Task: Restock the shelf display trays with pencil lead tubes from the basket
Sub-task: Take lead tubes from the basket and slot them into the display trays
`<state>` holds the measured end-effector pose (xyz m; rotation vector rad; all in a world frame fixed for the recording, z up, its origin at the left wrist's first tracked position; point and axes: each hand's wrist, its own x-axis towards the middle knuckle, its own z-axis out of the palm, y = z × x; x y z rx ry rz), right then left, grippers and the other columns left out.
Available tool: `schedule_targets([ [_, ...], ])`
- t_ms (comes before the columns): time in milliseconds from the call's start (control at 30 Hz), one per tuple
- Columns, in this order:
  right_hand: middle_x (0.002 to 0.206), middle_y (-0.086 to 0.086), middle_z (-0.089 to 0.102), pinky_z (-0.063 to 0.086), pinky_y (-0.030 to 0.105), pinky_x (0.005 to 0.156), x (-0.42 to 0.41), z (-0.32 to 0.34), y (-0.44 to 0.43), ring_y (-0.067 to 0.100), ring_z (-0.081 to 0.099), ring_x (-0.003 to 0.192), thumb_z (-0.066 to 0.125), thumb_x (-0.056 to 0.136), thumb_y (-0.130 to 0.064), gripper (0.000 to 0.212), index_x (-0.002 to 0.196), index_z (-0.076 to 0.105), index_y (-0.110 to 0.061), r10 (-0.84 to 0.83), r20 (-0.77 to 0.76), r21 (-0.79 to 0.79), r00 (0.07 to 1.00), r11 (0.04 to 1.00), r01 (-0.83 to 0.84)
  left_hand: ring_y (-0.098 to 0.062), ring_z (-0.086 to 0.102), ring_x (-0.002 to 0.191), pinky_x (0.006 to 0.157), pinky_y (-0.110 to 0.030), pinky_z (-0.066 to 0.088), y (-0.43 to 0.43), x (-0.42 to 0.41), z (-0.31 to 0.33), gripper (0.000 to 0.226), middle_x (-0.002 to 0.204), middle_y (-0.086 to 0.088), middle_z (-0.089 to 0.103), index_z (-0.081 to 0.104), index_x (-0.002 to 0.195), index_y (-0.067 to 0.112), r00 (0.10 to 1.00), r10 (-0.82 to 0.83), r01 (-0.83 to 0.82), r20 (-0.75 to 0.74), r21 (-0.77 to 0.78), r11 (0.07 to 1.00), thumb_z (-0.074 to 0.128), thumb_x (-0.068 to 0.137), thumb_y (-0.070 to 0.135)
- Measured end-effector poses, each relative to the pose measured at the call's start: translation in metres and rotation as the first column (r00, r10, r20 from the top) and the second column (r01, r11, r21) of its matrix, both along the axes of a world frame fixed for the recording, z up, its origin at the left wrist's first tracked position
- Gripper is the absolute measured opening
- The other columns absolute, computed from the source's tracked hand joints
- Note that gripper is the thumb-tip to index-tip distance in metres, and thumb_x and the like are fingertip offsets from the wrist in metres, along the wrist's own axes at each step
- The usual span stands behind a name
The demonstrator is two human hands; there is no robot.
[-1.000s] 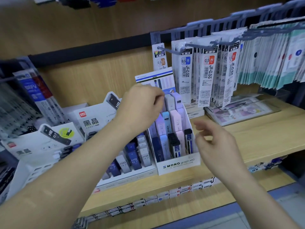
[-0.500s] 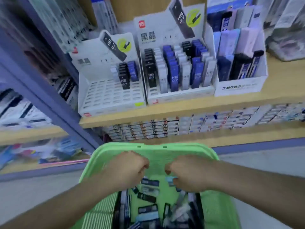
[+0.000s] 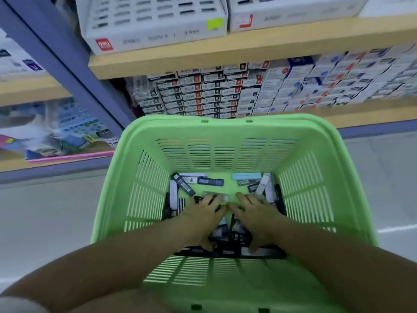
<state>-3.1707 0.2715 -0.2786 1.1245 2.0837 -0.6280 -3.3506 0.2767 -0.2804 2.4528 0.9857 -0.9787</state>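
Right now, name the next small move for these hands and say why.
Probably close on a few pencil lead tubes and lift them. Both the left hand and right hand lie flat on loose tubes in the green basket, seemingly gripping none, and the white display tray above shows empty slots.

Front lip of white display tray (image 3: 158, 38) read "0.7mm"; red logo at its left corner was too blurred to read. In green basket (image 3: 225, 132): "HB" on back-left white tube (image 3: 191, 179), "HB" on right white tube (image 3: 261, 186), "HB 0.7" on black tube (image 3: 237, 238). Labels on stacked boxes (image 3: 203, 93): illegible.
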Motion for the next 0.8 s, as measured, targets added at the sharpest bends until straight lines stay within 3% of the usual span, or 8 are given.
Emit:
schedule_targets([
  [133, 0.154, 0.013, 0.015, 0.027, 0.057, 0.111, 0.000, -0.002, -0.004, 0.033, 0.020, 0.140, 0.085, 0.064, -0.047, 0.117, 0.152, 0.014, -0.018, 0.021, -0.040, 0.055, 0.999, 0.998, -0.019, -0.032, 0.024, 0.128, 0.084, -0.049, 0.049, -0.007, -0.001, -0.004, 0.105, 0.148, -0.008, 0.016, 0.017, 0.147, 0.013, 0.993, -0.107, 0.103, 0.054, 0.059, 0.993, 0.080, 0.068, 0.045],
  [200, 0.146, 0.012, 0.024, 0.032, 0.055, 0.105, 0.000, -0.001, -0.008, 0.031, 0.026, 0.135, 0.082, 0.067, -0.045, 0.105, 0.148, 0.021, -0.018, 0.003, -0.062, 0.052, 0.998, 0.999, 0.000, -0.035, 0.023, 0.129, 0.089, -0.052, 0.047, -0.006, -0.002, -0.004, 0.098, 0.147, -0.010, 0.016, 0.019, 0.143, 0.017, 0.999, -0.038, 0.036, 0.037, 0.055, 0.998, 0.080, 0.070, 0.039],
  [300, 0.142, 0.012, 0.028, 0.032, 0.056, 0.104, -0.003, -0.001, -0.012, 0.030, 0.030, 0.134, 0.080, 0.068, -0.050, 0.104, 0.148, 0.020, -0.020, 0.006, -0.064, 0.048, 0.998, 0.999, -0.003, -0.041, 0.019, 0.132, 0.097, -0.056, 0.039, 0.000, -0.007, -0.003, 0.087, 0.151, -0.015, 0.009, 0.021, 0.138, 0.019, 1.000, 0.014, -0.013, -0.018, 0.066, 0.998, 0.079, 0.074, 0.034],
  [467, 0.135, 0.011, 0.039, 0.026, 0.054, 0.107, -0.010, 0.000, -0.004, 0.029, 0.036, 0.129, 0.078, 0.068, -0.055, 0.096, 0.145, 0.031, -0.023, 0.016, -0.061, 0.005, 0.998, 1.000, -0.016, -0.040, 0.018, 0.133, 0.102, -0.056, 0.031, -0.001, -0.009, -0.006, 0.093, 0.149, -0.017, 0.011, 0.018, 0.139, 0.019, 1.000, -0.007, 0.009, -0.023, 0.092, 0.996, 0.076, 0.072, 0.047],
  [567, 0.123, 0.010, 0.045, 0.037, 0.043, 0.098, -0.015, -0.001, -0.009, 0.030, 0.047, 0.118, 0.077, 0.073, -0.049, 0.069, 0.128, 0.051, -0.016, 0.048, -0.120, -0.037, 0.992, 0.998, -0.053, -0.039, 0.022, 0.133, 0.102, -0.056, 0.035, 0.002, -0.019, -0.008, 0.075, 0.146, -0.020, 0.022, 0.023, 0.137, 0.015, 0.999, 0.031, -0.032, 0.006, 0.135, 0.990, 0.070, 0.079, 0.024],
  [700, 0.121, 0.014, 0.055, 0.045, 0.036, 0.087, -0.020, -0.002, -0.013, 0.031, 0.055, 0.112, 0.078, 0.079, -0.036, 0.059, 0.125, 0.053, -0.008, -0.014, -0.163, -0.149, 0.986, 0.989, -0.011, -0.037, 0.021, 0.134, 0.094, -0.048, 0.045, 0.015, -0.028, -0.003, 0.073, 0.144, -0.014, 0.019, 0.032, 0.136, 0.013, 0.999, 0.047, -0.043, -0.022, 0.139, 0.989, 0.071, 0.078, 0.033],
  [800, 0.121, 0.017, 0.060, 0.043, 0.031, 0.080, -0.021, -0.002, -0.013, 0.032, 0.057, 0.112, 0.071, 0.086, -0.024, 0.041, 0.119, 0.058, -0.003, -0.116, -0.141, -0.262, 0.983, 0.962, 0.076, -0.035, 0.041, 0.121, 0.082, -0.044, 0.050, 0.016, -0.024, 0.000, 0.046, 0.135, -0.019, 0.036, 0.042, 0.131, 0.008, 0.997, -0.065, 0.069, -0.050, 0.103, 0.992, 0.058, 0.089, 0.017],
])
